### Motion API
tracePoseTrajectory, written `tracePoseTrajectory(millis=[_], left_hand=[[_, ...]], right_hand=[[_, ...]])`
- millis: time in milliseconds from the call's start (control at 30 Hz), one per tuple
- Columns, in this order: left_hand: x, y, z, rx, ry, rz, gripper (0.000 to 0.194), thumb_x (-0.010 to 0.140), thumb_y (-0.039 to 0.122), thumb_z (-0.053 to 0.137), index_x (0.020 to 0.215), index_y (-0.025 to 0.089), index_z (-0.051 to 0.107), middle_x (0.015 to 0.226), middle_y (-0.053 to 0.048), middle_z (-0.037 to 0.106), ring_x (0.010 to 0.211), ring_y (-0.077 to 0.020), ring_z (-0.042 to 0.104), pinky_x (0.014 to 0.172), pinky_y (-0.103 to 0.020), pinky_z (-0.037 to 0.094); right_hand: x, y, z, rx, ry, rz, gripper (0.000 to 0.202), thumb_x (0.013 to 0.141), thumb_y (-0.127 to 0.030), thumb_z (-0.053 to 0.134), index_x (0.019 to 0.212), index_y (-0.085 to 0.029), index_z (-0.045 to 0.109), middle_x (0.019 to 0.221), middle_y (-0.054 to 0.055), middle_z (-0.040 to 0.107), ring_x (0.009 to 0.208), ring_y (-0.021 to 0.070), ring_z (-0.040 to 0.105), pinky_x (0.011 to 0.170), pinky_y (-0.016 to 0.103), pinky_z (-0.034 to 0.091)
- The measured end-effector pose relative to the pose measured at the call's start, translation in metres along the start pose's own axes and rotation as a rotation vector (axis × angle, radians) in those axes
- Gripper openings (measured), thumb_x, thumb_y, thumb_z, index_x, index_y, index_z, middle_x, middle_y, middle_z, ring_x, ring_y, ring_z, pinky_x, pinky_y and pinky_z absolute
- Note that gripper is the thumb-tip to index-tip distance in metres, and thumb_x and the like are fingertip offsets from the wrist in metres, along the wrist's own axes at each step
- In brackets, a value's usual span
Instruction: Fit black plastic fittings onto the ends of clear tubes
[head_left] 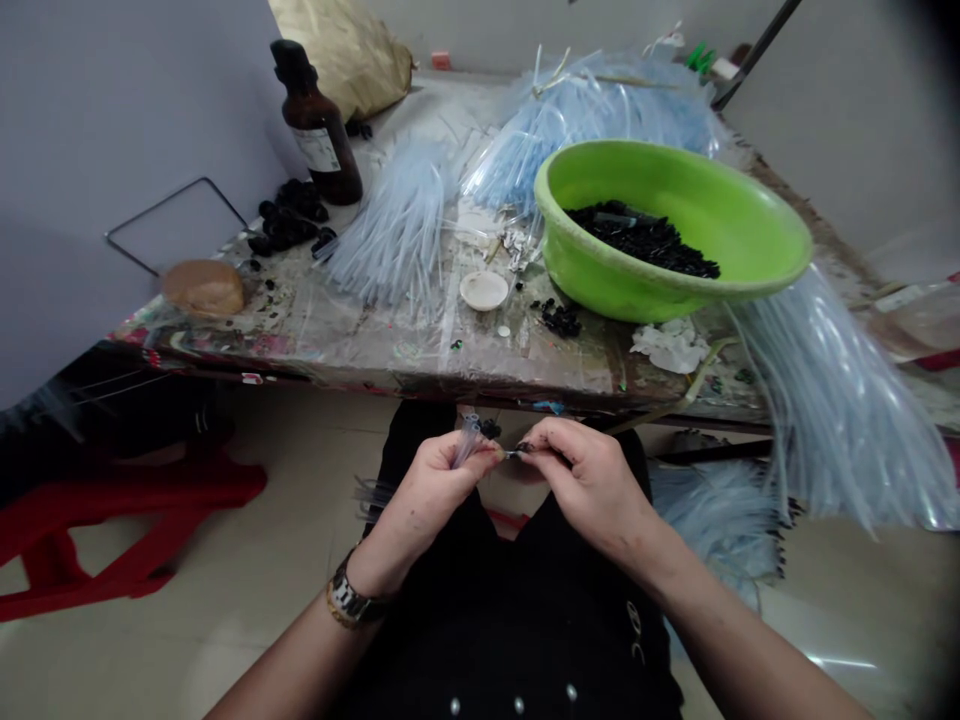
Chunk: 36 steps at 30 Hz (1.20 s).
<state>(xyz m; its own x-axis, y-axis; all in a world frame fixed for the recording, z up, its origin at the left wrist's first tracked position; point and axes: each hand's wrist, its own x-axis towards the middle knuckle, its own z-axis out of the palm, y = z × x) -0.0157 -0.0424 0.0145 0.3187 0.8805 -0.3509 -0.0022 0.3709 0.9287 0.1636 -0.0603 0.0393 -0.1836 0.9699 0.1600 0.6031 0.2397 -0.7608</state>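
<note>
Over my lap, below the table's front edge, my two hands meet almost fingertip to fingertip. My left hand [450, 475] is closed round a small bundle of clear plastic tubes [466, 440], whose other ends stick out behind the wrist. Small black pieces [490, 428] show at the bundle's near tips. My right hand [581, 470] pinches a small black piece [523, 448] against the end of one tube at the left fingertips. Whether that piece sits on the tube or only touches it is too small to tell.
On the table [337, 345] stand a green basin [675, 295] holding black pieces, a brown bottle [322, 150], a small white dish [484, 290] and a tube bundle [405, 220]. More tubes [847, 400] hang over the right edge. A red stool [127, 510] is at left.
</note>
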Motion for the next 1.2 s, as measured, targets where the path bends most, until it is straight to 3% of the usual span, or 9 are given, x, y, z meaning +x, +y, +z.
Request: tracePoseTrajectory(millis=[200, 367, 467, 567, 733, 833, 967, 1200], left_hand=[[0.001, -0.007, 0.002, 0.009, 0.006, -0.001, 0.015, 0.080, 0.031, 0.066, 0.075, 0.017, 0.069, 0.054, 0.005, 0.047, 0.047, -0.0069, 0.032, 0.045, -0.021, 0.026], [0.005, -0.011, 0.000, -0.043, 0.001, -0.045, 0.016, 0.079, 0.032, 0.066, 0.077, 0.017, 0.067, 0.053, 0.007, 0.041, 0.043, -0.0052, 0.028, 0.040, -0.020, 0.020], [0.008, -0.011, -0.003, -0.112, 0.009, -0.070, 0.016, 0.078, 0.033, 0.068, 0.079, 0.017, 0.065, 0.054, 0.008, 0.039, 0.043, -0.0045, 0.028, 0.040, -0.020, 0.020], [0.008, -0.010, -0.004, -0.132, 0.013, -0.079, 0.017, 0.078, 0.033, 0.068, 0.080, 0.016, 0.065, 0.054, 0.008, 0.038, 0.043, -0.0041, 0.029, 0.041, -0.020, 0.021], [0.005, -0.008, -0.001, -0.119, -0.051, -0.082, 0.016, 0.079, 0.031, 0.066, 0.081, 0.015, 0.065, 0.058, 0.007, 0.042, 0.045, -0.0036, 0.031, 0.042, -0.020, 0.021], [0.004, -0.008, 0.000, -0.107, -0.070, -0.100, 0.017, 0.079, 0.031, 0.066, 0.081, 0.015, 0.065, 0.055, 0.007, 0.040, 0.044, -0.0040, 0.029, 0.042, -0.020, 0.019], [0.003, -0.009, 0.000, -0.122, -0.090, -0.128, 0.017, 0.078, 0.031, 0.067, 0.082, 0.015, 0.063, 0.053, 0.008, 0.038, 0.044, -0.0041, 0.027, 0.042, -0.020, 0.018], [0.002, -0.018, 0.007, -0.154, -0.113, -0.177, 0.020, 0.077, 0.033, 0.069, 0.076, 0.016, 0.059, 0.051, 0.009, 0.036, 0.044, -0.0049, 0.027, 0.043, -0.021, 0.018]], right_hand=[[-0.004, 0.005, 0.009, 0.057, 0.017, 0.083, 0.016, 0.085, -0.012, 0.056, 0.070, -0.019, 0.057, 0.069, 0.000, 0.060, 0.068, 0.0139, 0.056, 0.066, 0.026, 0.041], [-0.005, 0.016, 0.012, 0.346, -0.036, 0.215, 0.002, 0.083, -0.019, 0.061, 0.084, -0.021, 0.061, 0.075, -0.002, 0.066, 0.070, 0.0143, 0.062, 0.068, 0.026, 0.047], [-0.004, 0.023, 0.009, 0.439, 0.007, 0.235, 0.029, 0.080, -0.021, 0.066, 0.107, -0.022, 0.056, 0.086, 0.000, 0.070, 0.079, 0.0164, 0.067, 0.075, 0.029, 0.051], [-0.004, 0.025, 0.002, 0.308, 0.061, 0.164, 0.038, 0.081, -0.022, 0.066, 0.116, -0.022, 0.053, 0.091, 0.001, 0.070, 0.082, 0.0166, 0.067, 0.078, 0.030, 0.051], [-0.001, 0.021, -0.007, 0.055, -0.013, -0.048, 0.017, 0.088, -0.020, 0.059, 0.105, -0.020, 0.062, 0.097, 0.004, 0.070, 0.089, 0.0168, 0.064, 0.082, 0.029, 0.048], [0.000, 0.020, -0.005, 0.018, -0.064, -0.090, 0.010, 0.091, -0.020, 0.054, 0.096, -0.019, 0.063, 0.089, 0.004, 0.069, 0.083, 0.0166, 0.063, 0.077, 0.028, 0.047], [-0.003, 0.018, 0.001, 0.016, -0.097, -0.060, 0.012, 0.092, -0.020, 0.052, 0.086, -0.019, 0.062, 0.077, 0.002, 0.066, 0.073, 0.0153, 0.061, 0.069, 0.026, 0.045], [-0.009, 0.018, 0.009, 0.059, -0.090, 0.051, 0.012, 0.091, -0.018, 0.052, 0.082, -0.020, 0.060, 0.076, 0.001, 0.065, 0.071, 0.0144, 0.060, 0.068, 0.025, 0.044]])
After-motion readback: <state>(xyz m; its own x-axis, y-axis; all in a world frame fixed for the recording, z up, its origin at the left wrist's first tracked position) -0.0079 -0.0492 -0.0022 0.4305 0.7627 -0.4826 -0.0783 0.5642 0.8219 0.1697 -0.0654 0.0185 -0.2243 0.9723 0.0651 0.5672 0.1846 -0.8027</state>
